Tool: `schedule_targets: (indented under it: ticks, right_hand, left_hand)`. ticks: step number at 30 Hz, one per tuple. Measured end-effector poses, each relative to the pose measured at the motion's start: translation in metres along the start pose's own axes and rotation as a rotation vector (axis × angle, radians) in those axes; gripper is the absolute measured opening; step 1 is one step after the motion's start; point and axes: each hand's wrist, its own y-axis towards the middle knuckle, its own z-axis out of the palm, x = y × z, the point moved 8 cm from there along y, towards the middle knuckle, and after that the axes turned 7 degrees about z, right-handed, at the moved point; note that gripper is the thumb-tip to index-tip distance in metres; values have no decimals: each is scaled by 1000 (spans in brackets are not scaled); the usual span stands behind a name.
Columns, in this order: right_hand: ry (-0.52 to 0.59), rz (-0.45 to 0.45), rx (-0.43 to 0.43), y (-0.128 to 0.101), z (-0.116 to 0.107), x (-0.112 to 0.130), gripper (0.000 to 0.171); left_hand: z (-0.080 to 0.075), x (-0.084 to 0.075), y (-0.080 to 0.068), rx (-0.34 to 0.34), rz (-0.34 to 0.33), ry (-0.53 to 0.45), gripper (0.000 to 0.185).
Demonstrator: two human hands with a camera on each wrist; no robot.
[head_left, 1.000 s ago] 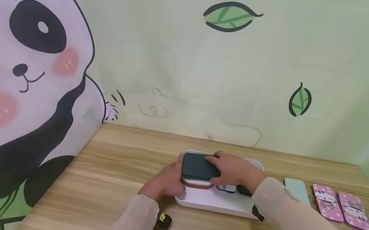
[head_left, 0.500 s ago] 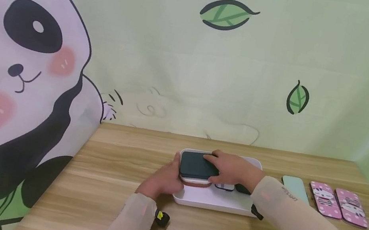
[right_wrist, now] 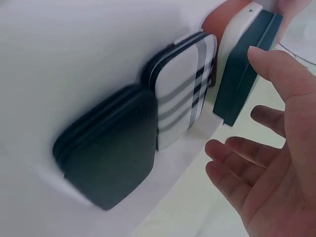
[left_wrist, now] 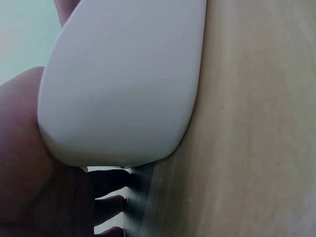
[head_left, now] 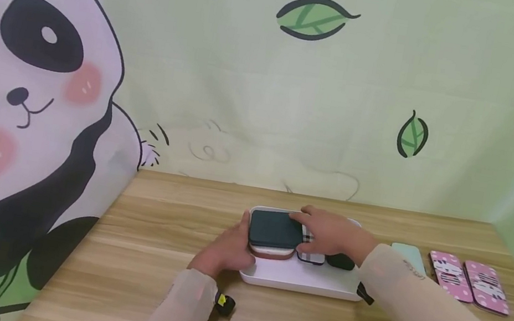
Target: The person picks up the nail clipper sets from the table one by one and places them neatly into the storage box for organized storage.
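**Two hands at a white tray of cases**

At the far left a panda backdrop (head_left: pixel 21 89) rises beside the wooden table (head_left: pixel 149 233). The left hand (head_left: pixel 228 248) rests against the left end of the white tray (head_left: pixel 298 282), thumb up along the side of the dark green case (head_left: pixel 275 229); the wrist view shows fingers tucked under the tray's rim, so it grips the tray. The green case lies on top of a white case with a brown edge (head_left: pixel 271 252), at the tray's left end. Just right of that stack sits a striped case (head_left: pixel 309 256), then a dark case (head_left: pixel 341 261), all inside the tray. The right hand (head_left: pixel 331 234) hovers over the striped case, fingers relaxed and spread, holding nothing; its fingertips (head_left: pixel 304 218) reach the green case's right edge. Further right, on the bare table, lie a mint case (head_left: pixel 406 254) and two pink cases (head_left: pixel 470 279) side by side.
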Motion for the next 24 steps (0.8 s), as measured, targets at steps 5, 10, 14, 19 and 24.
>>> schedule_targets:
  ticks: [5, 10, 14, 19, 24]
  right_hand:
    - [-1, -20, -43, -9, -9, -12, 71]
    - [17, -4, -80, -19, -18, -30, 67]
    - [21, 23, -73, -26, -16, -46, 64]
    - [5, 39, -56, -33, -8, -64, 60]
    - [-13, 50, -82, -40, -6, -82, 56]
  left_hand:
    - [0, 1, 0, 3, 8, 14, 113]
    - [1, 1, 1, 1, 19, 18, 113]
    - [3, 4, 3, -2, 20, 23, 113]
    - [4, 4, 5, -4, 21, 23, 113]
    - [3, 2, 4, -2, 15, 16, 112]
